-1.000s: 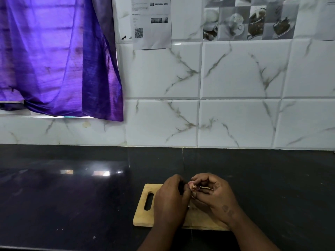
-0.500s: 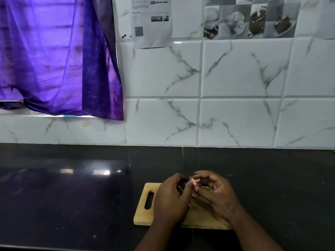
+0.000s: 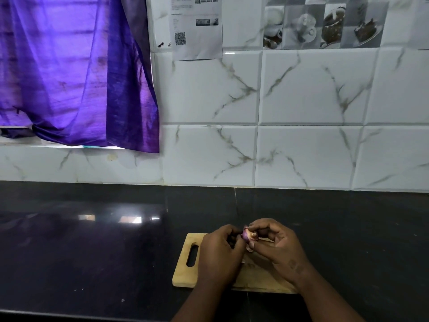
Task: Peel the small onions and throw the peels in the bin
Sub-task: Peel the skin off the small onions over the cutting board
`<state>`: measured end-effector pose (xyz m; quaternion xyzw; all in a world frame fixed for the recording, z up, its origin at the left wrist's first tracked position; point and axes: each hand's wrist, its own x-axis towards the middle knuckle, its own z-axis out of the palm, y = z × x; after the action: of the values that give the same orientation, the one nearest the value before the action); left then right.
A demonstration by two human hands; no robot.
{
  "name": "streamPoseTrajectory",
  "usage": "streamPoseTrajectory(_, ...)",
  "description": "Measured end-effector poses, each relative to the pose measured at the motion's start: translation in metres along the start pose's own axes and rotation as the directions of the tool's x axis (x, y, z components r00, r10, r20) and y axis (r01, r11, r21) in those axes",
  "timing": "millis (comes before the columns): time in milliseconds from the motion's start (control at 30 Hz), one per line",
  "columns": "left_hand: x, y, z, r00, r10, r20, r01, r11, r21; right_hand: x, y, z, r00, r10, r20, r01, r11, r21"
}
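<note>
A small purple onion point(image 3: 249, 235) with loose pale skin sits between both hands, just above a wooden cutting board point(image 3: 185, 263) on the black counter. My left hand point(image 3: 220, 254) curls its fingers against the onion's left side. My right hand point(image 3: 278, 245) pinches the onion from the right with thumb and fingertips. A pale bit of peel point(image 3: 249, 249) shows just under the onion, by my right thumb. Most of the board lies hidden under my hands. No bin is in view.
The black counter point(image 3: 92, 252) runs wide to the left and right of the board. White marble-look tiles point(image 3: 301, 147) form the wall behind. A purple curtain point(image 3: 69, 77) hangs at the upper left, and a printed paper sheet point(image 3: 197, 26) is stuck on the wall.
Both hands stay together over the board and have shifted slightly, turning the onion; more of its purple skin and loose peel shows between the fingers now.
</note>
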<state>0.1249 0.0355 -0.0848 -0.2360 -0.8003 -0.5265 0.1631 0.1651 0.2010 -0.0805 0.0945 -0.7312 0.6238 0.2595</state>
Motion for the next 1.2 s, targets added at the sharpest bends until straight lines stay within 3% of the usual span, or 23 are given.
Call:
streamPoseTrajectory(200,0.0027,-0.0052,0.0024,0.999,-0.006,-0.042,0.008,0.999,0.031,-0.0012,-0.0049,0.0024,1.000,0.021,-0.008,-0.020,0.993,0.117)
streamPoseTrajectory(433,0.0062,-0.0079,0.0065,0.996,-0.080,-0.030,0.085,0.976,0.200,0.0006,-0.0037,-0.0013,0.997,0.079,0.017,-0.081,0.985,0.154)
streamPoseTrajectory(667,0.0050,-0.0020,0.0040,0.999,0.032,0.000,-0.032,0.997,0.072,0.0014,0.0010,-0.0004,0.999,0.045,0.009,-0.045,0.999,-0.007)
streamPoseTrajectory(833,0.0054,-0.0054,0.0036,0.994,0.090,0.068,-0.094,0.994,0.059,-0.0001,0.0023,-0.0018,0.998,0.056,0.037,-0.056,0.998,-0.007)
streamPoseTrajectory(1067,0.0047,-0.0069,0.0033,1.000,-0.005,0.030,0.008,0.996,-0.088,0.0004,-0.0004,-0.0024,0.997,0.076,0.033,-0.075,0.997,-0.003)
streamPoseTrajectory(1200,0.0040,-0.0051,0.0004,1.000,0.024,0.008,-0.023,0.995,-0.102,0.0008,0.0023,-0.0017,1.000,0.022,0.000,-0.022,0.998,-0.050)
